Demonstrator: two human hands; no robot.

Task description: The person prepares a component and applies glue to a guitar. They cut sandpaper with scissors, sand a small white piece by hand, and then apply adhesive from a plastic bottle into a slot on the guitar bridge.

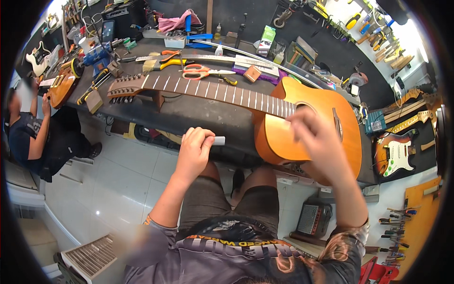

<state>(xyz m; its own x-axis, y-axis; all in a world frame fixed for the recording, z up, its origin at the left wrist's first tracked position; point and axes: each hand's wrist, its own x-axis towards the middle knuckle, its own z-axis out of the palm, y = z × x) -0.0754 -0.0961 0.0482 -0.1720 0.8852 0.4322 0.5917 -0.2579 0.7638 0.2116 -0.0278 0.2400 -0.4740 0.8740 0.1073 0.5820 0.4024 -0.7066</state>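
An acoustic guitar (pixel 279 137) with an orange-brown cutaway body lies face up across the dark workbench, its headstock (pixel 126 88) toward the left. The fretboard (pixel 213 91) runs over to the soundhole. In front of the bench edge, my left hand (pixel 194 146) is closed on a small silver-grey bar (pixel 219 140), whose end sticks out past the thumb. Over the guitar top, beside the soundhole and the fretboard's end, hovers my right hand (pixel 314 137). Motion smears its fingers, so whether they hold or touch anything cannot be made out.
A brown neck support (pixel 158 100) stands under the neck. Behind it lie orange-handled scissors (pixel 196 72), a long metal ruler (pixel 217 57) and a small wooden block (pixel 252 73). A sunburst electric guitar (pixel 395 154) is at right. Another person (pixel 35 128) handles a guitar at far left.
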